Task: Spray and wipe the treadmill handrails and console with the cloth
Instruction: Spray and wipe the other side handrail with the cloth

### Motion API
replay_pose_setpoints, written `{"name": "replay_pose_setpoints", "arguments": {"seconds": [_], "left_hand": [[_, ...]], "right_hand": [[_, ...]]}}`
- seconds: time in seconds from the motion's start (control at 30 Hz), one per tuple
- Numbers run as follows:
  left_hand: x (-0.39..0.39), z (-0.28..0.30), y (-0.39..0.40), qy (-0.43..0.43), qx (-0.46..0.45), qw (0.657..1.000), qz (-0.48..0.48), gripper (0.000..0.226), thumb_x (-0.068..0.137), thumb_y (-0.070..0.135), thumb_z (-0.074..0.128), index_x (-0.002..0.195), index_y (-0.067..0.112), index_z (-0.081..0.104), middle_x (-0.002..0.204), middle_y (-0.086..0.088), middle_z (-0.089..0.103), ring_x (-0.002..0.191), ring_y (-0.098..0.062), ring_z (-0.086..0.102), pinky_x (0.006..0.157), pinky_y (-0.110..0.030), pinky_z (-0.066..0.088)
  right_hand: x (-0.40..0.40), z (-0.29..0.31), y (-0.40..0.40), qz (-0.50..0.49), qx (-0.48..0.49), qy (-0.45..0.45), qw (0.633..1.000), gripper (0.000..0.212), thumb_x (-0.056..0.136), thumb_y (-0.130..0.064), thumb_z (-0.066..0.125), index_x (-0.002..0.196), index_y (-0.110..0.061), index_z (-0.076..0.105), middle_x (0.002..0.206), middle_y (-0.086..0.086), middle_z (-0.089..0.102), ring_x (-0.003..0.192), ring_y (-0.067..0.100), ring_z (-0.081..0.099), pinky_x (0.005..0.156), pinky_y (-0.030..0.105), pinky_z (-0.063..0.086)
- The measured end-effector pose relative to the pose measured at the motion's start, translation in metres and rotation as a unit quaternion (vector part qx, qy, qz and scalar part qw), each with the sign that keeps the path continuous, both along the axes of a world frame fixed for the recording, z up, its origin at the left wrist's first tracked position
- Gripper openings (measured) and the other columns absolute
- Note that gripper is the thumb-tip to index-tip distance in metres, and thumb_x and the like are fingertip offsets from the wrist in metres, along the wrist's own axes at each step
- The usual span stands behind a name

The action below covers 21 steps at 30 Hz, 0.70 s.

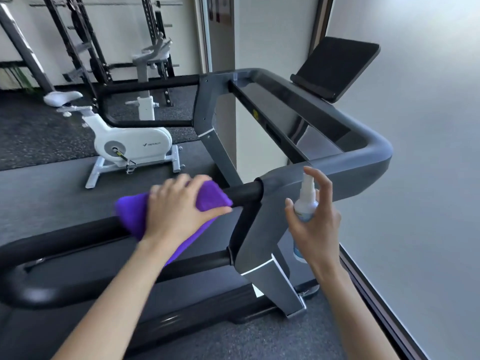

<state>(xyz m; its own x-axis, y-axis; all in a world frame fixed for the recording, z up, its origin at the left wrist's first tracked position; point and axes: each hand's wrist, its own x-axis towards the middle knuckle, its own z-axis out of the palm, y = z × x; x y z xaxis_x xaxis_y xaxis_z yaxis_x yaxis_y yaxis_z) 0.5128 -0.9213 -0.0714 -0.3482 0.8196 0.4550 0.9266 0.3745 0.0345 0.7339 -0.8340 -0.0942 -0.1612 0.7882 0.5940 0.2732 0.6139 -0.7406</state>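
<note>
Purple cloth (pixel 207 197) under left hand (pixel 179 206)

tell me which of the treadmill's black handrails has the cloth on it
The near black padded handrail, closest to the camera: the left hand presses the purple cloth onto it. The far black handrail, beside the white exercise bike, is bare.

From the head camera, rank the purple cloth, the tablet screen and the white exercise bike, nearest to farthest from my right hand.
From the right hand:
1. Purple cloth, just left, on the near handrail.
2. Tablet screen, ahead atop the console.
3. White exercise bike, far left, across the floor.
</note>
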Motion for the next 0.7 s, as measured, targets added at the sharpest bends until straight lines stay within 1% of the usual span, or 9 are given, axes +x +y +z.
{"name": "replay_pose_setpoints", "arguments": {"seconds": [0.1, 0.2, 0.27, 0.4, 0.47, 0.53, 0.57, 0.63, 0.7], "left_hand": [[0.048, 0.004, 0.060, -0.015, -0.027, 0.997, -0.072, 0.090, 0.064, 0.092, 0.028, 0.129, 0.035, 0.050, 0.106, 0.001, 0.063, 0.095, -0.027, 0.061, 0.079, -0.038, 0.042], [0.072, 0.016, 0.098, -0.123, 0.042, 0.987, -0.094, 0.084, 0.068, 0.083, 0.048, 0.131, 0.028, 0.048, 0.112, -0.001, 0.065, 0.098, -0.027, 0.063, 0.080, -0.037, 0.044], [0.078, 0.023, 0.117, -0.177, 0.075, 0.972, -0.134, 0.080, 0.069, 0.078, 0.056, 0.130, 0.026, 0.048, 0.117, 0.002, 0.065, 0.102, -0.025, 0.062, 0.081, -0.036, 0.045], [0.100, 0.029, 0.145, -0.153, 0.002, 0.968, -0.200, 0.080, 0.068, 0.081, 0.054, 0.126, 0.025, 0.050, 0.114, -0.003, 0.062, 0.103, -0.027, 0.060, 0.086, -0.039, 0.045], [0.102, 0.028, 0.154, -0.153, -0.042, 0.968, -0.194, 0.082, 0.067, 0.083, 0.052, 0.125, 0.024, 0.051, 0.116, -0.004, 0.061, 0.106, -0.026, 0.059, 0.089, -0.039, 0.044], [0.096, 0.025, 0.156, -0.173, -0.044, 0.967, -0.181, 0.085, 0.065, 0.085, 0.051, 0.121, 0.020, 0.051, 0.117, -0.002, 0.061, 0.107, -0.024, 0.059, 0.089, -0.037, 0.044], [0.094, 0.024, 0.156, -0.176, -0.033, 0.967, -0.179, 0.087, 0.064, 0.086, 0.050, 0.118, 0.018, 0.050, 0.116, -0.002, 0.062, 0.105, -0.023, 0.060, 0.087, -0.036, 0.044], [0.094, 0.022, 0.154, -0.164, -0.011, 0.971, -0.176, 0.086, 0.063, 0.086, 0.050, 0.111, 0.014, 0.049, 0.111, -0.002, 0.062, 0.101, -0.022, 0.060, 0.084, -0.035, 0.044], [0.097, 0.021, 0.153, -0.149, 0.005, 0.973, -0.174, 0.086, 0.065, 0.086, 0.049, 0.108, 0.012, 0.047, 0.107, -0.002, 0.062, 0.098, -0.022, 0.060, 0.083, -0.035, 0.044]], "right_hand": [[-0.005, 0.000, -0.001, 0.001, 0.012, 0.006, 1.000, 0.056, 0.083, -0.010, 0.069, 0.128, -0.030, 0.041, 0.069, -0.009, 0.050, 0.055, 0.017, 0.047, 0.052, 0.022, 0.042], [0.002, 0.004, 0.002, -0.026, 0.008, 0.030, 0.999, 0.057, 0.083, -0.015, 0.071, 0.127, -0.032, 0.041, 0.074, -0.013, 0.054, 0.054, 0.015, 0.049, 0.054, 0.018, 0.043], [0.011, 0.007, 0.009, -0.050, 0.004, 0.041, 0.998, 0.056, 0.083, -0.011, 0.068, 0.127, -0.033, 0.041, 0.066, -0.007, 0.053, 0.050, 0.016, 0.049, 0.051, 0.017, 0.042], [0.031, 0.018, 0.018, -0.055, 0.003, 0.047, 0.997, 0.061, 0.081, -0.009, 0.051, 0.131, -0.039, 0.032, 0.065, 0.003, 0.055, 0.051, 0.025, 0.052, 0.053, 0.033, 0.047], [0.036, 0.026, 0.026, -0.042, 0.015, 0.042, 0.998, 0.061, 0.086, -0.009, 0.050, 0.133, -0.040, 0.026, 0.086, -0.021, 0.059, 0.061, 0.023, 0.055, 0.062, 0.026, 0.047], [0.036, 0.035, 0.046, -0.027, 0.034, 0.063, 0.997, 0.062, 0.091, -0.011, 0.055, 0.134, -0.041, 0.022, 0.114, -0.044, 0.045, 0.085, 0.018, 0.061, 0.078, 0.020, 0.049], [0.036, 0.041, 0.061, -0.023, 0.041, 0.086, 0.995, 0.065, 0.091, -0.015, 0.058, 0.135, -0.044, 0.021, 0.128, -0.045, 0.034, 0.104, 0.020, 0.059, 0.093, 0.028, 0.048], [0.033, 0.053, 0.098, -0.028, 0.059, 0.105, 0.992, 0.070, 0.091, -0.019, 0.061, 0.139, -0.043, 0.016, 0.144, -0.034, 0.019, 0.131, 0.028, 0.042, 0.107, 0.051, 0.037], [0.026, 0.066, 0.135, -0.027, 0.077, 0.081, 0.993, 0.071, 0.091, -0.009, 0.059, 0.141, -0.031, 0.014, 0.145, -0.026, 0.016, 0.139, 0.007, 0.027, 0.116, 0.040, 0.027]]}}
